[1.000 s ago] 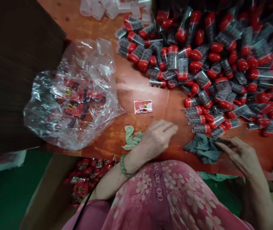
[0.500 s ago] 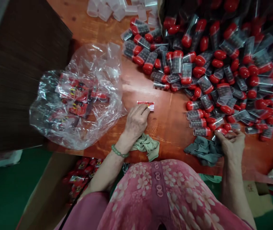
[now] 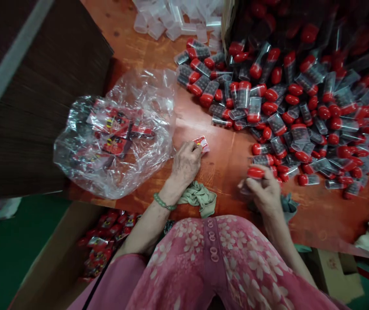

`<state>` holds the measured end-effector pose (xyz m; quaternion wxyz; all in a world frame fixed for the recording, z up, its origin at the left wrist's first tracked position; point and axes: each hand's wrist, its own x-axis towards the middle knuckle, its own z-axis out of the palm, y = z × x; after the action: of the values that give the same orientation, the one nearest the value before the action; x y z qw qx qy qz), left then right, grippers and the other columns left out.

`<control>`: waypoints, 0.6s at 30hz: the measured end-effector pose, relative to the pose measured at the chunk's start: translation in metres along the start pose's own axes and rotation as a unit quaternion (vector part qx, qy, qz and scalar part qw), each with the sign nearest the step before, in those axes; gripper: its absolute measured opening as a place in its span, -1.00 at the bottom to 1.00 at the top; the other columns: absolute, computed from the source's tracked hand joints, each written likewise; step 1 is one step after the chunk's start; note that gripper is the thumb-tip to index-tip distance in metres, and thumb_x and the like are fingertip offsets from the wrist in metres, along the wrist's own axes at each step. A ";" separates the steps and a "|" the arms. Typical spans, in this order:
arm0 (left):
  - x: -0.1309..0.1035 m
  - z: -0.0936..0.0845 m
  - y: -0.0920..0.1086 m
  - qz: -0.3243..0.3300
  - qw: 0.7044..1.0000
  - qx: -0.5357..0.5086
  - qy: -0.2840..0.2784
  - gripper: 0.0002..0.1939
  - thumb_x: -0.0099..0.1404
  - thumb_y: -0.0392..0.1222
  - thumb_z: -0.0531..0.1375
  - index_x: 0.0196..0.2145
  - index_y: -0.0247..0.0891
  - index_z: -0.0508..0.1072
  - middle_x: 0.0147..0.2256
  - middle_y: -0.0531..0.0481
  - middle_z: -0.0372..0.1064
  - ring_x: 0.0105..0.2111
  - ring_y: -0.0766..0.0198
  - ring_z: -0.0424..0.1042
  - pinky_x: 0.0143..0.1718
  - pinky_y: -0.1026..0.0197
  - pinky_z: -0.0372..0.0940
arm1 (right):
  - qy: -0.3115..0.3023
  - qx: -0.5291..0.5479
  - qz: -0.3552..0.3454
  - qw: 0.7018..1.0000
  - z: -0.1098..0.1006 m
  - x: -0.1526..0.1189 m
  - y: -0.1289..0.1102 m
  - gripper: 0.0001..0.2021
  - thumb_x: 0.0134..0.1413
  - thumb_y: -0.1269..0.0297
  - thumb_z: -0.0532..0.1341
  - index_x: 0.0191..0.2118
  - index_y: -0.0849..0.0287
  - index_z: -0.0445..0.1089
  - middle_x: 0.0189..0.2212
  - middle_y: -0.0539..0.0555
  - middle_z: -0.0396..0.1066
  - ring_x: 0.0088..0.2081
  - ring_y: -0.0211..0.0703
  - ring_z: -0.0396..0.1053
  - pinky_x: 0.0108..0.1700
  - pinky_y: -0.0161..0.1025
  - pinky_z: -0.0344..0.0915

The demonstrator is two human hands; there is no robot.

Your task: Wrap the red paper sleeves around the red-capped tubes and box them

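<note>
My left hand (image 3: 187, 162) has its fingers closed on a small red printed card (image 3: 203, 144), just above the tabletop or touching it. In my right hand (image 3: 266, 189) is a small clear plastic tube with a red rounded cap (image 3: 255, 173); fingers wrap around it and motion blurs its clear end. A large pile of similar red-capped tubes (image 3: 276, 122) spreads behind and to the right of that hand. Beside my left wrist lies a crumpled pale green cloth (image 3: 200, 196). A darker cloth (image 3: 288, 206) is partly hidden behind my right hand.
A clear plastic bag (image 3: 145, 159) with red printed cards inside lies on the left. Translucent plastic sleeves (image 3: 174, 21) are heaped at the back. A dark box (image 3: 51, 94) stands at far left. Below the table edge, a carton (image 3: 55, 245) holds red packages (image 3: 98, 254).
My right hand has moved left from the pile's front edge, bringing a red-capped tube with it. The card under my left fingers has turned and tilted. The view has shifted slightly.
</note>
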<state>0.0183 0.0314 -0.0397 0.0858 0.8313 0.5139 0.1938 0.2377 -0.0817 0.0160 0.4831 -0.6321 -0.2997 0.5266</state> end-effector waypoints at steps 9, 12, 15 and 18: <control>0.011 -0.016 -0.003 -0.041 0.995 -0.088 -0.032 -0.70 0.43 -0.15 0.08 -0.29 -0.31 0.57 -0.34 -0.10 0.45 -0.37 0.24 0.37 -0.29 0.20 0.26 | -0.162 0.053 0.084 0.982 -0.047 0.006 0.045 -0.50 -0.10 0.12 0.44 -0.03 0.13 0.36 -0.47 -0.06 0.44 -0.52 -0.25 0.45 -0.55 -0.37 0.31; 0.016 -0.021 -0.004 -0.053 0.993 -0.088 -0.054 -0.71 0.41 -0.22 0.06 -0.31 -0.33 0.57 -0.36 -0.10 0.46 -0.41 0.25 0.35 -0.32 0.20 0.24 | -0.181 0.074 0.093 0.976 -0.065 0.005 0.040 -0.48 -0.12 0.09 0.45 -0.04 0.14 0.38 -0.46 -0.04 0.43 -0.51 -0.21 0.46 -0.55 -0.34 0.30; 0.018 -0.022 -0.005 -0.061 0.992 -0.101 -0.040 -0.73 0.36 -0.26 0.08 -0.38 -0.31 0.56 -0.40 -0.09 0.47 -0.44 0.27 0.36 -0.34 0.21 0.23 | -0.206 0.065 0.105 0.971 -0.062 0.009 0.031 -0.45 -0.07 0.06 0.42 0.03 0.12 0.33 -0.44 -0.04 0.44 -0.49 -0.16 0.50 -0.49 -0.27 0.40; 0.016 -0.021 -0.005 -0.085 0.983 -0.164 0.011 -0.83 0.28 -0.23 0.21 -0.42 -0.28 0.57 -0.44 -0.05 0.49 -0.46 0.30 0.38 -0.39 0.24 0.24 | -0.219 0.004 0.100 0.971 -0.039 0.016 0.017 -0.41 0.06 0.08 0.35 0.17 0.12 0.22 -0.48 -0.06 0.44 -0.49 -0.17 0.50 -0.49 -0.27 0.41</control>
<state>0.0118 0.0473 -0.0187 0.2315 0.7569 0.5452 0.2762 0.2774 -0.0848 -0.0064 0.3530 -0.5263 -0.3316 0.6989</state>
